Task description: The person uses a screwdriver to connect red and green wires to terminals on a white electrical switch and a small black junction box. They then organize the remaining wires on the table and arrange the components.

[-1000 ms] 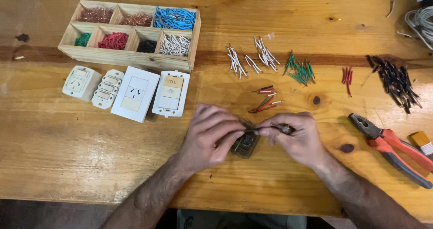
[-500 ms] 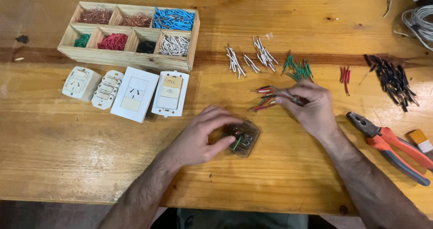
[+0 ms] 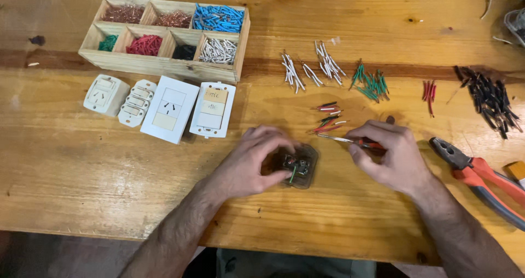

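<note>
My left hand (image 3: 249,166) presses down on a small clear-cased socket module (image 3: 301,166) lying on the wooden table (image 3: 82,163); a short green wire sticks out of the module. My right hand (image 3: 389,155) pinches a red wire piece (image 3: 350,140) whose bare metal end points left, just above and to the right of the module. A small pile of red and green wire pieces (image 3: 328,116) lies right behind the held wire.
A wooden compartment box (image 3: 164,65) of coloured wire bits stands at back left. In front of it lie several white outlet plates (image 3: 169,114). White (image 3: 306,70), green (image 3: 369,84), red (image 3: 429,89) and black (image 3: 489,97) wire bundles line the back. Orange-handled pliers (image 3: 481,179) lie at right.
My right hand left the module, reached back to the small wire pile, and has come back toward the module with a red wire. The left hand stayed on the module.
</note>
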